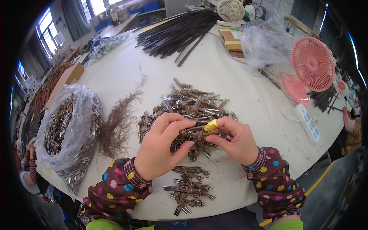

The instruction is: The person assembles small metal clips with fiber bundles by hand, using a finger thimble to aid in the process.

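A brown knotted cord [197,135] with metal tips is held up between my two hands, over the pile. My left hand [159,143] grips its left end with thumb and fingers, a ring on one finger. At the other end my right hand [237,140] pinches the cord; yellow tape [211,125] wraps its index finger. Behind and beneath them lies a heap of similar knotted cords [188,100] with silvery metal ends. Nearer to me, a smaller group of these cords [191,188] lies in a loose row. Polka-dot sleeves cover both forearms.
On the left stands a clear plastic bag [82,132] full of metal-tipped cords, beside a tangle of brown thread scraps [119,122]. Dark strips [178,32] lie at the back. A pink fan [313,64], a white power strip [306,122] and plastic bags [266,42] are on the right.
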Demonstrator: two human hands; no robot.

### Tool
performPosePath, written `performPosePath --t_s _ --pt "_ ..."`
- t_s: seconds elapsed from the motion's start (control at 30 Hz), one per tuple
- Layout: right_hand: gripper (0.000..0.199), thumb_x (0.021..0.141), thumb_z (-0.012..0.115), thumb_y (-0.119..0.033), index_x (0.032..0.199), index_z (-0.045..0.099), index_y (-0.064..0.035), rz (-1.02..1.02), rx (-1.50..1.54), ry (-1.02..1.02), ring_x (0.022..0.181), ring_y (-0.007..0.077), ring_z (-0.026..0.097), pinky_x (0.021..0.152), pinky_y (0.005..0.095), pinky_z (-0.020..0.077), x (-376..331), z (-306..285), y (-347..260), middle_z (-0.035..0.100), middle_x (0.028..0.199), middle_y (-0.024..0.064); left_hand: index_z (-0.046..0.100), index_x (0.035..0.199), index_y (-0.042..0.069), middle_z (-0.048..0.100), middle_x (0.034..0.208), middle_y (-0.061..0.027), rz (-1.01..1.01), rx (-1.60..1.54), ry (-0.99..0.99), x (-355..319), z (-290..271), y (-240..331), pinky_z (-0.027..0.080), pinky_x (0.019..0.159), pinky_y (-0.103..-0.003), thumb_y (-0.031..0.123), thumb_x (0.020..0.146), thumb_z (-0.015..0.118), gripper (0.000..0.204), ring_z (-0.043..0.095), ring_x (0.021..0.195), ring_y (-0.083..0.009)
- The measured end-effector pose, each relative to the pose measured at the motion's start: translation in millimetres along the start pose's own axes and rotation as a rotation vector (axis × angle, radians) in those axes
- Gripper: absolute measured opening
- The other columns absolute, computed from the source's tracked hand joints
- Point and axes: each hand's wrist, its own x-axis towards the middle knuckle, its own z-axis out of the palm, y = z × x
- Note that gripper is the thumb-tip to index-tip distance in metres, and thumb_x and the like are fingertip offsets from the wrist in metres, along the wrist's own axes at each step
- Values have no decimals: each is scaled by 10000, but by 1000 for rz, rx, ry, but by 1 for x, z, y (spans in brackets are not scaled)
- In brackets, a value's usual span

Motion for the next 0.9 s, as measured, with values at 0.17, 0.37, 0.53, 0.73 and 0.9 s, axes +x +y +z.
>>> performPosePath --t_s 0.17,0.37,0.53,0.73,0.9 --pt "277 825 746 -127 1058 626 -38 -10 119 -59 699 23 549 606 189 437 -3 3 -3 672 852 17 648 1119 60 631 997 -105 92 -22 -84 -5 7 -7 502 743 -318 58 747 756 387 595 834 -244" --pt "366 826 746 -137 1138 581 -41 50 113 -36 802 64 631 673 203 487 0 -2 -6 698 934 54 692 1034 69 652 821 -65 71 18 -37 -4 8 -5 494 647 -315 73 747 759 295 599 728 -205" --pt "379 827 744 -134 1148 565 -43 41 39 -76 768 113 640 678 225 504 -1 5 -6 700 957 73 690 987 66 652 806 -52 129 112 -9 -5 10 -3 489 628 -301 74 730 772 270 594 710 -188" --pt "418 837 720 -97 1197 515 -41 77 390 -82 701 99 623 652 219 498 1 8 7 689 970 72 626 1071 88 634 966 -56 -138 -65 -126 -4 8 4 511 713 -351 145 772 749 328 614 809 -230" --pt "439 817 712 -50 1200 498 -63 123 -72 -133 719 117 649 634 222 521 -2 -1 -14 668 995 57 618 1129 29 598 1103 -126 7 -94 -60 -2 6 1 505 745 -284 38 792 713 350 605 917 -215"
